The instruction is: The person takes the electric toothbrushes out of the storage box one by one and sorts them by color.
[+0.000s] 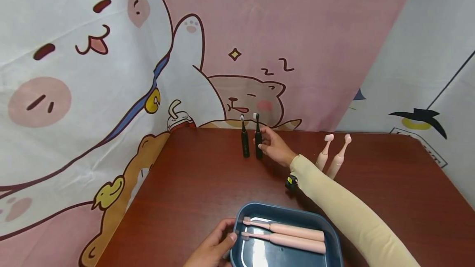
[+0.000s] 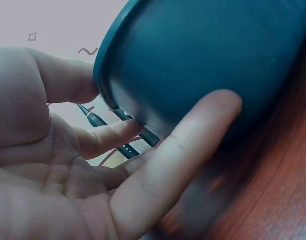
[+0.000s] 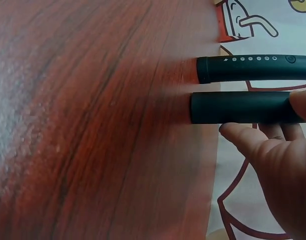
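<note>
at lower centre, the left hand held the left end of a blue tray, in which two pink toothbrushes lay side by side, heads leftward. right of centre, two more pink brushes rose behind the pale sleeve, bases hidden. near centre, the right hand pinched an upright black toothbrush, just right of a second black one. across the top stretched a cartoon-printed backdrop.

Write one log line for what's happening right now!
left hand: holds blue tray | right hand: grips black toothbrush | inside tray: two pink toothbrushes | standing nearby: second black toothbrush
</note>
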`<state>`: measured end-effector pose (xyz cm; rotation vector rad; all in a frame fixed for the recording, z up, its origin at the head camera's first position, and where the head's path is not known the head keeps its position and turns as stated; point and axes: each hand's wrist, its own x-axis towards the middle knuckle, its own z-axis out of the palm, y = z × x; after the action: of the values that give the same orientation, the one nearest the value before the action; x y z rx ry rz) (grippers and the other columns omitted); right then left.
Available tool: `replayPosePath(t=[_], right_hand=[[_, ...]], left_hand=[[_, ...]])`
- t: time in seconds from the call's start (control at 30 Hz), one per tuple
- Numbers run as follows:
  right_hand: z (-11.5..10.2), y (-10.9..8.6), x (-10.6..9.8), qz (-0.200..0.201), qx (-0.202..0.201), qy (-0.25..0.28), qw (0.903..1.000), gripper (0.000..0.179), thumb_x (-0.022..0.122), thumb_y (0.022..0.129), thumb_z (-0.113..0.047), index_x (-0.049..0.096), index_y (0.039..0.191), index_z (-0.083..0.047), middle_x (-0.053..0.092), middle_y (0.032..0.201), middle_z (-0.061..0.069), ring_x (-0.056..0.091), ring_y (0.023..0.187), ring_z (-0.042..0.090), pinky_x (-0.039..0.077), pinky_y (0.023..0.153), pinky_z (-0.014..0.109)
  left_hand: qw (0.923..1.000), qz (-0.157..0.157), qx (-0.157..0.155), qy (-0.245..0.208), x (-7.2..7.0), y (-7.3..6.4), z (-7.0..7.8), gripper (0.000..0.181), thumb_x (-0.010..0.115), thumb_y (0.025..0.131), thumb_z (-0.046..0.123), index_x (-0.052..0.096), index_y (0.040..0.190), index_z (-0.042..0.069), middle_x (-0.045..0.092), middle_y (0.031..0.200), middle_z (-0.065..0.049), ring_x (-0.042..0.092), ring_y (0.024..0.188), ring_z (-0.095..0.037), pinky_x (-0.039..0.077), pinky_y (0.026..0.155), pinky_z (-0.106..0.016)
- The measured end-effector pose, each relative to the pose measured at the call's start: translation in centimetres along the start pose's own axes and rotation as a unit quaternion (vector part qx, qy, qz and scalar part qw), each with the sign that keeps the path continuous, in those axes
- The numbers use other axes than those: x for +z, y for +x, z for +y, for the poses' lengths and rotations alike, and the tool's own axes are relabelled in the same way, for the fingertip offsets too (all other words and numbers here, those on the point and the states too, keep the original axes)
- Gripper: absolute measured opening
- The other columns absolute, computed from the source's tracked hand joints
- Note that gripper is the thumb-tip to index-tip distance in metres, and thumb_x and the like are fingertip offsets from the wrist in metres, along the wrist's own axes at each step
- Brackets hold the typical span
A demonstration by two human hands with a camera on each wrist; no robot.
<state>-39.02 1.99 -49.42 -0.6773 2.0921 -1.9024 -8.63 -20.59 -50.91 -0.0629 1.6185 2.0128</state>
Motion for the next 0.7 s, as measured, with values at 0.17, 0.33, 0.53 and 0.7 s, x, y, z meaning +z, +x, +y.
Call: replayPosePath(t=[0.17, 0.33, 0.53, 0.7], right_hand=[[-0.01, 0.03, 0.13, 0.008, 0.002, 0.013, 0.9999, 0.040, 0.055, 0.094, 0.010, 0.046, 0.127, -0.010, 0.061, 0.124, 0.020, 0.058, 0.113, 0.045, 0.054, 0.079, 0.047], [-0.03, 0.24, 0.12, 0.012, -0.008, -0.001, 0.9999, 0.041, 0.056, 0.094, 0.010, 0.046, 0.128, -0.010, 0.061, 0.124, 0.020, 0.059, 0.111, 0.044, 0.054, 0.077, 0.045], [0.05, 0.47, 0.38, 0.005, -0.030, -0.050, 0.9983, 0.042, 0.057, 0.093, 0.009, 0.045, 0.130, -0.007, 0.062, 0.125, 0.020, 0.061, 0.113, 0.042, 0.053, 0.084, 0.035], [-0.06, 0.39, 0.71, 0.003, -0.025, -0.069, 0.9973, 0.043, 0.057, 0.093, 0.009, 0.042, 0.132, -0.001, 0.060, 0.128, 0.022, 0.060, 0.116, 0.040, 0.050, 0.093, 0.038]], left_hand=[[1.0000, -0.005, 0.007, 0.001, 0.11, -0.04, -0.02, 0.047, 0.051, 0.104, 0.029, 0.038, 0.146, 0.012, 0.047, 0.134, -0.018, 0.054, 0.109, -0.031, 0.058, 0.075, -0.048], [0.9994, -0.003, 0.024, 0.026, 0.25, 0.05, 0.10, 0.045, 0.051, 0.104, 0.030, 0.039, 0.145, 0.013, 0.049, 0.131, -0.019, 0.060, 0.101, -0.030, 0.059, 0.069, -0.045], [0.9987, 0.009, 0.023, 0.045, 0.20, 0.06, 0.18, 0.045, 0.052, 0.104, 0.032, 0.041, 0.144, 0.015, 0.052, 0.130, -0.018, 0.062, 0.094, -0.029, 0.058, 0.064, -0.041], [0.9990, 0.007, 0.025, 0.036, 0.20, 0.02, 0.03, 0.044, 0.051, 0.104, 0.030, 0.041, 0.144, 0.013, 0.051, 0.130, -0.018, 0.063, 0.095, -0.030, 0.058, 0.066, -0.042]])
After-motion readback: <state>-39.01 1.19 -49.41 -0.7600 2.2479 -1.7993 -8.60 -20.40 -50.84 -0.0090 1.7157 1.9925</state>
